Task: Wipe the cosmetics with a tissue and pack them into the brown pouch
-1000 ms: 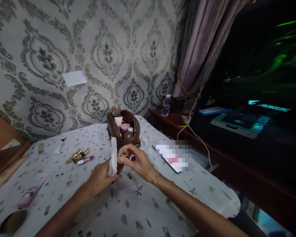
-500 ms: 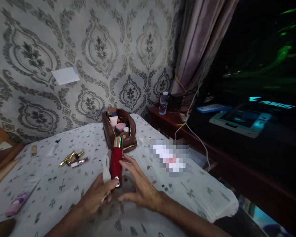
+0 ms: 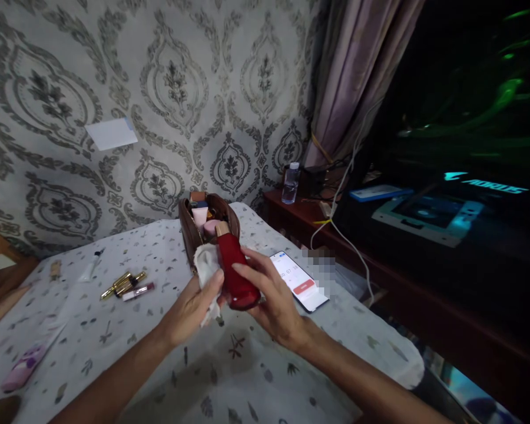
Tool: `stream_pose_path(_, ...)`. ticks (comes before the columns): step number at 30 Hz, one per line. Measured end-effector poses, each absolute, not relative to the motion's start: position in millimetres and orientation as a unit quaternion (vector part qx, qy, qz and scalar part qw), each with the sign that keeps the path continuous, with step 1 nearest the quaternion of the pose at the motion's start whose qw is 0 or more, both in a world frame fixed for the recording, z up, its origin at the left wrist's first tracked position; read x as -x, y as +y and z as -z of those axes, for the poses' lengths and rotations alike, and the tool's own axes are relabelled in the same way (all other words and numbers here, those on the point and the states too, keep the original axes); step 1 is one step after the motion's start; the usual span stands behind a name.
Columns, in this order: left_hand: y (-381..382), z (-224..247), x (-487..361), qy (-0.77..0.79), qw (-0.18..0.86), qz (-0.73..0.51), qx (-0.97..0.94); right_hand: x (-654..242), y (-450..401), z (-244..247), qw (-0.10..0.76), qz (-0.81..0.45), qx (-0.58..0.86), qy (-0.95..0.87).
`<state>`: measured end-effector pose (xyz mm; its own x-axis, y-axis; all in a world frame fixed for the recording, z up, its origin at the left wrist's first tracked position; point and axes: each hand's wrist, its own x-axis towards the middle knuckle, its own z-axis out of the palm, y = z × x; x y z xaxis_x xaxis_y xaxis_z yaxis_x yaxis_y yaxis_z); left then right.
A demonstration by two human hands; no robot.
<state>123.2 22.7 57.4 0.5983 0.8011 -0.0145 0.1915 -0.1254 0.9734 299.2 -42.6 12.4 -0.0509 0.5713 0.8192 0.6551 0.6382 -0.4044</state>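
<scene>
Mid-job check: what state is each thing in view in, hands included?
Left hand: closed on the white cloth
Right hand: curled around the red bottle
White cloth: crumpled, against the red bottle
Red bottle: tilted, gold top on
Brown bag: open, items inside
Phone: face up, screen lit, partly pixelated
Clear bottle: upright, capped
Pink tube: lying down
Curtain: gathered by a band

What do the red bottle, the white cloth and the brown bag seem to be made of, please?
The red bottle looks like glossy glass or plastic, I can't tell which; its smooth side catches the light. The white cloth seems a soft, matt fabric or perhaps paper wipe, being crumpled. The brown bag suggests leather or imitation leather, with a smooth, faint sheen.
</scene>
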Motion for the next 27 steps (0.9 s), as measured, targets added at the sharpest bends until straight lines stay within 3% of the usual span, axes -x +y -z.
stream_pose_path(3,54,-83,-127,0.315,0.502,-0.248,-0.767,-310,-32,-33,0.605,0.017,0.433,-0.668)
stream_pose_path(6,102,-114,-128,0.352,0.276,-0.326,-0.833,-320,-16,-59,0.669,-0.037,0.466,-0.578)
stream_pose_path(9,146,-127,-125,0.388,0.071,-0.214,-0.894,-331,6,-82,0.708,-0.115,0.455,-0.527)
stream_pose_path(11,164,-121,-120,0.387,0.018,-0.152,-0.909,-339,24,-92,0.709,-0.163,0.437,-0.528)
stream_pose_path(17,174,-85,-105,0.350,0.121,-0.240,-0.897,-344,79,-99,0.643,-0.207,0.425,-0.602)
stream_pose_path(22,183,-61,-95,0.347,0.215,-0.321,-0.854,-332,115,-96,0.536,-0.209,0.468,-0.671)
stream_pose_path(27,195,-39,-88,0.340,0.244,-0.383,-0.823,-315,134,-88,0.432,-0.219,0.522,-0.702)
